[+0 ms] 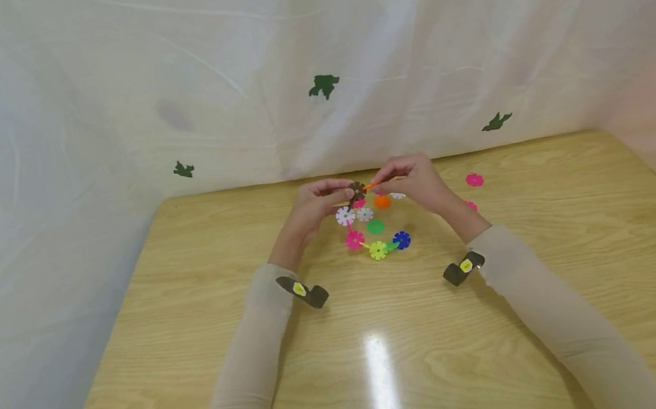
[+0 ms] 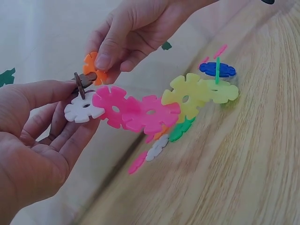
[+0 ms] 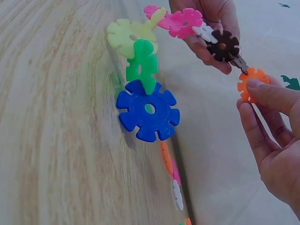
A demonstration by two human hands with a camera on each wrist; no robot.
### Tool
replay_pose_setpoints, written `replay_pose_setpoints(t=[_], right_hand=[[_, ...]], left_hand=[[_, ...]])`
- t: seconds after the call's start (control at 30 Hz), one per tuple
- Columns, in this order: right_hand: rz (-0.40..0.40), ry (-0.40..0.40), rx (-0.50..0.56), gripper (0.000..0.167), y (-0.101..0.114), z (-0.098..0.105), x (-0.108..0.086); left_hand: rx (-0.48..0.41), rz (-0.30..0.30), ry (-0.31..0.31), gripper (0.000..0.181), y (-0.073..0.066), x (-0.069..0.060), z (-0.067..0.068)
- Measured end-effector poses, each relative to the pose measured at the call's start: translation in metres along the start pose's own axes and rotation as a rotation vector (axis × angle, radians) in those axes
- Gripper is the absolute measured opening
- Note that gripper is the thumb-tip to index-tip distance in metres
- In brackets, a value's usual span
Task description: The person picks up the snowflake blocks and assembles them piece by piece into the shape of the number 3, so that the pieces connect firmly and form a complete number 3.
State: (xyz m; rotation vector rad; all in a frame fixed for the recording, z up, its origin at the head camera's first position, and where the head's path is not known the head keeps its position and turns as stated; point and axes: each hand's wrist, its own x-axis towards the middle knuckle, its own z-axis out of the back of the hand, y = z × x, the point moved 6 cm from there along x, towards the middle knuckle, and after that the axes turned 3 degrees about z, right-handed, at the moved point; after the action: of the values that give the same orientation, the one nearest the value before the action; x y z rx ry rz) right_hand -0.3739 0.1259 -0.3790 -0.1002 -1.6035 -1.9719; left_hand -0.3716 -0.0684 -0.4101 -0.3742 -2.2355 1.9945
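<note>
A chain of slotted flower-shaped plastic discs curves above the table. My left hand [image 1: 317, 207] grips its far end by the brown discs [image 3: 222, 46]. From there the chain runs through a white disc [image 2: 77, 110], pink discs [image 2: 152, 119], yellow discs [image 2: 180, 91] and a green disc [image 3: 136, 61] to a blue disc [image 3: 161, 112]. Between thumb and fingers, my right hand [image 1: 416, 180] pinches an orange disc [image 2: 90, 61]. Its edge meets a brown disc; how deep the slots engage I cannot tell.
Loose discs lie on the wooden table [image 1: 340, 372]: an orange one [image 1: 382, 202], a white one [image 1: 365, 214] and a green one [image 1: 376, 226] near the chain. Farther right are pink discs [image 1: 474, 180]. A pale curtain [image 1: 224, 107] hangs along the table's back edge.
</note>
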Motion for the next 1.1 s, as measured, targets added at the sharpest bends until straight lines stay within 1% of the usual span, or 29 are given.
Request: replay_pose_setpoints(t=[0.33,0.53,0.67,0.77,0.9,1.03,1.1], right_hand=[[0.008,-0.001,-0.009,0.011,0.0011,0.0002,0.0002],[0.036,0.01,-0.06,0.009,0.0019,0.0005,-0.0001],[0.054,0.014,-0.086,0.007,0.0039,-0.0002,0.0004],[0.059,0.015,-0.09,0.006,0.0054,-0.0002,0.0006],[0.046,0.024,-0.107,0.007,0.0056,-0.0009,0.001],[0.019,0.033,-0.116,0.008,0.004,-0.0033,0.001],[0.005,0.041,-0.116,0.009,0.003,-0.0048,0.0007]], left_hand=[[0.009,0.005,-0.007,0.013,-0.0028,-0.0019,0.0],[0.009,0.014,-0.008,0.014,-0.0024,-0.0026,-0.0009],[0.019,-0.002,-0.001,0.018,-0.0039,-0.0024,-0.0028],[0.044,-0.008,-0.003,0.02,-0.0053,-0.0018,-0.0026],[0.088,0.011,0.003,0.019,-0.0053,-0.0017,-0.0017],[0.115,0.019,0.031,0.014,-0.0024,-0.0017,-0.002],[0.114,0.02,0.047,0.013,-0.0006,-0.0018,-0.0023]])
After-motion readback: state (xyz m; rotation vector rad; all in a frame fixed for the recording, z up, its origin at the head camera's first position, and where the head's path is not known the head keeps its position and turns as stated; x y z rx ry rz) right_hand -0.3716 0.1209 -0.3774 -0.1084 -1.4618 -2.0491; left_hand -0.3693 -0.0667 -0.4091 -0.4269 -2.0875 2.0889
